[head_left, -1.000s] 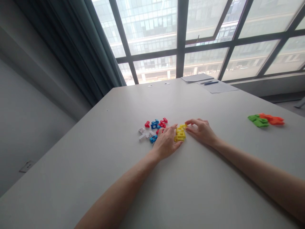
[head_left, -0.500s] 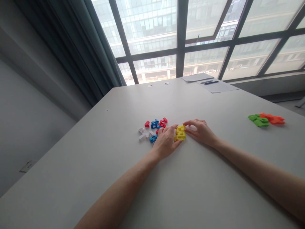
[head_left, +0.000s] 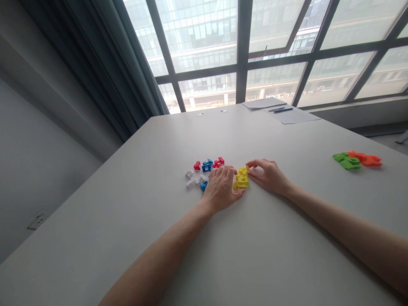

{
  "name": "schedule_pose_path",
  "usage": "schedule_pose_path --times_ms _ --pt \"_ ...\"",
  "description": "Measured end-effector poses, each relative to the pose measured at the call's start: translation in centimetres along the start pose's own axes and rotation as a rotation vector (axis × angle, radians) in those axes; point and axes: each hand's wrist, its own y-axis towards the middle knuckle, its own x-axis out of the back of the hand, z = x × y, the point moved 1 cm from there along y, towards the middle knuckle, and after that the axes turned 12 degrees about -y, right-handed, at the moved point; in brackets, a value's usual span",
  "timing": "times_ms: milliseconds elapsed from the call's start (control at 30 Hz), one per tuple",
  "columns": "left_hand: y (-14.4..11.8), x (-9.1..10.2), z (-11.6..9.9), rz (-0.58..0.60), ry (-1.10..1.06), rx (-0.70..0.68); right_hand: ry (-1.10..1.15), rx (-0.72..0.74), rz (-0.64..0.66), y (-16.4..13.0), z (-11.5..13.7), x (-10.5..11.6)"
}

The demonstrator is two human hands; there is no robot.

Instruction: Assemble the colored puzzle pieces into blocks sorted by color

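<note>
A small cluster of yellow plastic building pieces (head_left: 242,180) lies on the table between my hands. My right hand (head_left: 267,174) is at their right side, with thumb and index finger closed on the edge of one yellow piece. My left hand (head_left: 219,187) is at their left, thumb spread from curved fingers, and holds nothing that I can see. It partly hides the blue pieces (head_left: 207,165) and red pieces (head_left: 219,161) behind it. White pieces (head_left: 191,182) lie farther left.
Green pieces (head_left: 347,161) and orange pieces (head_left: 366,159) form a pile on the right of the white table (head_left: 191,136). Papers (head_left: 264,103) and a pen (head_left: 283,110) lie near the window. A dark curtain (head_left: 105,55) hangs on the left.
My left hand has loosened from the yellow pieces and shifted slightly left, covering more of the blue and red ones. My right hand has stayed nearly still at the yellow pieces.
</note>
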Motion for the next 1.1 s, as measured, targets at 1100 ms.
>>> schedule_pose_path --times_ms 1100 --pt "0.2 1.2 1.8 -0.288 -0.069 -0.138 0.101 0.197 -0.146 -0.6 2.7 1.6"
